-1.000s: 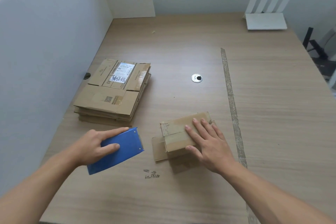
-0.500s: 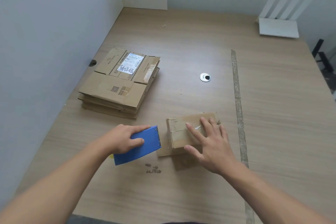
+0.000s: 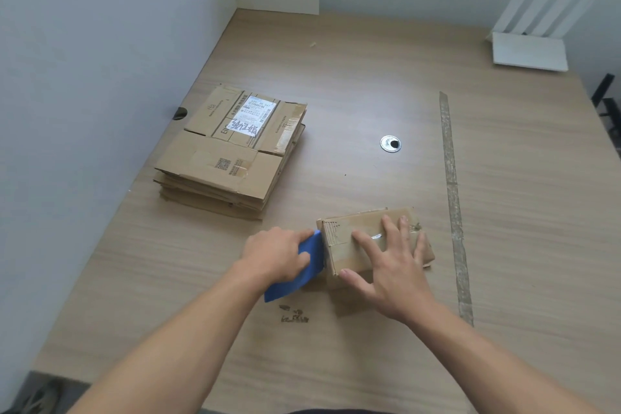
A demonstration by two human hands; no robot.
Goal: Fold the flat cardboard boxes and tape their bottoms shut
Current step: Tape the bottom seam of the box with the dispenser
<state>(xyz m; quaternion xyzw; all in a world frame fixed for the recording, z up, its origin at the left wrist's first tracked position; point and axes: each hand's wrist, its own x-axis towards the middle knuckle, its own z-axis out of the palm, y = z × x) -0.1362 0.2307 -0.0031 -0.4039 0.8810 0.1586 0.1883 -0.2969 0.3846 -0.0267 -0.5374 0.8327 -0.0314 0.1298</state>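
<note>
One folded cardboard box [image 3: 373, 242], bottom up: under my flat, spread right hand [image 3: 393, 265]. Blue tape dispenser [image 3: 304, 265]: gripped in my left hand [image 3: 275, 254], touching the box's left end. Stack of flat boxes [image 3: 232, 151] beyond left hand: unfolded.

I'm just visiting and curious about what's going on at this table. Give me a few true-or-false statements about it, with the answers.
1. The left hand grips a blue tool at the left end of the folded box. True.
2. The right hand is clenched in a fist above the box. False: it lies flat on top of it, fingers spread.
3. The stack of flat boxes lies to the right of the folded box. False: it lies to the left and farther back.
4. The stack's top box bears a white label. True.
</note>
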